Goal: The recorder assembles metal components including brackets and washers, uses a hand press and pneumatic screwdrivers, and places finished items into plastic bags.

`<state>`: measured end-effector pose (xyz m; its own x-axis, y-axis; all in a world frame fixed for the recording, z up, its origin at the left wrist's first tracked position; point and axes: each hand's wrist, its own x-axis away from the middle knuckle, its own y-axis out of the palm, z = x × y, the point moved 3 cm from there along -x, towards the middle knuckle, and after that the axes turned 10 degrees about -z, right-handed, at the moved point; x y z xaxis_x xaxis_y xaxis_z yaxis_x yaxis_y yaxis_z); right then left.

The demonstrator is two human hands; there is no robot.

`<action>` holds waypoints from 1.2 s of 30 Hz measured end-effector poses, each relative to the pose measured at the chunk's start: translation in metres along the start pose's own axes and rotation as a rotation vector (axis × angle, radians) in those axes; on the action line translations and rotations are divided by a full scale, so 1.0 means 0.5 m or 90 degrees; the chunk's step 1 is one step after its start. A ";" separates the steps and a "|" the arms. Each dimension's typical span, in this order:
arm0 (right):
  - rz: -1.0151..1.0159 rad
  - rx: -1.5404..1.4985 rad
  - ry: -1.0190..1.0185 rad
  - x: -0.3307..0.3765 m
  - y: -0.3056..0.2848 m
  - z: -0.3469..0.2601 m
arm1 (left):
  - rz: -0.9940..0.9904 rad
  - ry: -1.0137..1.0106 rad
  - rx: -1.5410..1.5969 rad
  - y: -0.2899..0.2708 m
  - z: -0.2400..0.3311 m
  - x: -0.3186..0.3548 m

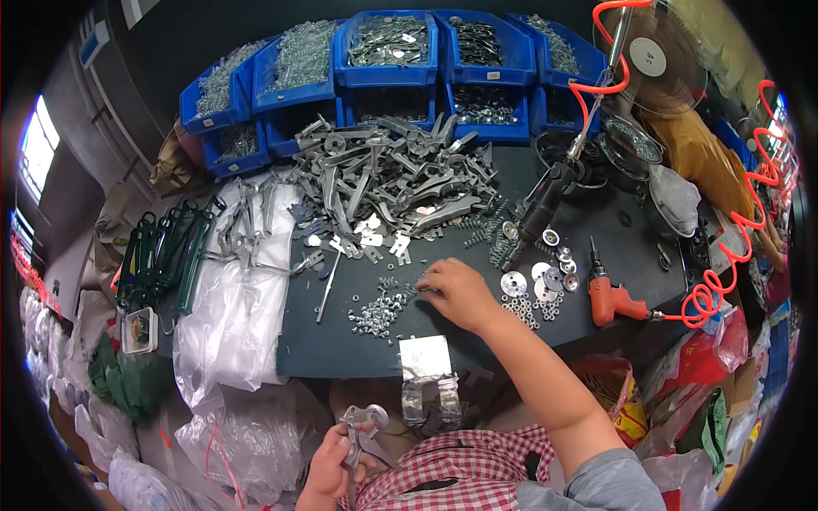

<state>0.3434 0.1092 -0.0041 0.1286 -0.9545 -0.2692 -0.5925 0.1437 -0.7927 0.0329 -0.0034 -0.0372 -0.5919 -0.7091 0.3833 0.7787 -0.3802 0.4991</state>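
Low in front of me, my left hand (331,464) is closed around a grey cast-metal lever part (358,439) with a round disc at its upper end. My right hand (458,292) reaches over the dark table to the right edge of a small heap of silvery nut-like pieces (379,313). Its thumb and fingers are pinched together; what they hold, if anything, is too small to make out. Between the hands, at the table's front edge, sits a shiny metal fixture (426,359). Left of the heap lies a thin metal rod (327,288).
A large pile of grey metal levers (383,175) lies behind, below stacked blue bins (388,51). On the right are a red-and-black power driver (605,294), a hanging dark driver (550,200) and a coiled red hose (707,289). Green-handled tools (166,251) and plastic sheeting (230,324) lie left.
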 end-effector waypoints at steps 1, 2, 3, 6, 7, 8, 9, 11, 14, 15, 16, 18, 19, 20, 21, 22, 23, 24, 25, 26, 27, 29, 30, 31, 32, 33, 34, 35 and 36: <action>-0.002 0.026 -0.010 -0.007 0.006 -0.004 | 0.000 -0.035 0.125 -0.001 -0.009 -0.001; -0.003 0.052 -0.019 -0.014 0.010 -0.006 | 0.000 -0.036 0.124 0.000 -0.013 -0.006; -0.001 0.071 -0.032 -0.026 0.013 -0.006 | -0.003 -0.034 0.133 0.002 -0.016 -0.011; -0.018 0.138 -0.037 -0.028 0.017 -0.013 | -0.023 -0.017 0.173 0.002 -0.025 -0.009; -0.018 0.136 -0.040 -0.028 0.022 -0.014 | -0.041 -0.003 0.203 0.002 -0.027 -0.008; -0.015 0.147 -0.035 -0.026 0.029 -0.014 | -0.039 0.000 0.203 -0.001 -0.027 -0.010; -0.015 0.157 -0.027 -0.023 0.036 -0.014 | -0.042 0.009 0.214 -0.004 -0.030 -0.010; -0.010 0.170 -0.019 -0.025 0.039 -0.015 | -0.044 0.020 0.225 -0.005 -0.032 -0.008; -0.006 0.182 -0.015 -0.032 0.044 -0.004 | -0.045 -0.010 0.212 -0.006 -0.031 -0.013; -0.012 0.176 -0.023 -0.035 0.045 -0.003 | -0.036 -0.014 0.205 -0.008 -0.032 -0.013; -0.013 0.177 -0.024 -0.034 0.041 -0.004 | -0.029 -0.019 0.198 -0.009 -0.034 -0.013; 0.160 0.117 -0.057 -0.019 0.012 -0.013 | -0.042 -0.008 0.213 -0.011 -0.035 -0.009; 0.158 0.117 -0.062 -0.009 0.003 -0.015 | -0.056 0.001 0.227 -0.009 -0.035 -0.006; 0.154 0.017 0.010 0.006 -0.009 -0.008 | -0.055 0.004 0.230 -0.005 -0.035 -0.007; 0.149 -0.082 0.084 0.025 -0.018 -0.004 | 0.001 0.002 0.166 -0.003 -0.034 -0.009; 0.142 -0.084 0.084 0.039 -0.018 -0.012 | 0.062 -0.002 0.104 -0.006 -0.030 -0.006; 0.089 -0.153 0.128 0.054 -0.013 -0.016 | 0.068 -0.004 0.108 -0.001 -0.025 -0.004; 0.037 -0.219 0.171 0.068 -0.009 -0.025 | 0.082 0.057 0.093 0.005 -0.010 -0.005; -0.043 -0.411 0.226 0.087 0.004 -0.045 | 0.096 0.118 0.079 0.014 0.005 -0.010; -0.127 -0.602 0.281 0.107 0.021 -0.076 | 0.102 0.118 0.081 0.024 0.019 -0.019; -0.197 -0.659 0.293 0.124 0.029 -0.116 | 0.056 0.200 -0.017 0.042 0.045 -0.032; -0.264 -0.731 0.250 0.146 0.050 -0.183 | -0.012 0.281 -0.193 0.082 0.092 -0.055; -0.252 -0.743 0.200 0.157 0.051 -0.202 | -0.043 0.279 -0.267 0.110 0.110 -0.070; -0.219 -0.744 0.160 0.166 0.058 -0.205 | -0.013 0.289 -0.313 0.130 0.122 -0.078; -0.226 -0.748 0.163 0.168 0.053 -0.210 | -0.006 0.285 -0.311 0.140 0.125 -0.085; -0.139 -0.597 0.085 0.163 0.026 -0.215 | -0.008 0.359 -0.419 0.154 0.133 -0.090; -0.055 -0.445 0.006 0.159 0.008 -0.223 | -0.008 0.435 -0.529 0.166 0.143 -0.093; -0.005 -0.409 -0.026 0.159 0.007 -0.223 | 0.000 0.534 -0.602 0.180 0.157 -0.091; -0.006 -0.409 -0.023 0.159 0.007 -0.222 | 0.000 0.531 -0.601 0.185 0.156 -0.092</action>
<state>0.2635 0.0048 0.0324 0.1568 -0.9438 -0.2910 -0.9481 -0.0614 -0.3119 0.1158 0.0403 0.0521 -0.5488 -0.7369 -0.3947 0.8274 -0.4116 -0.3820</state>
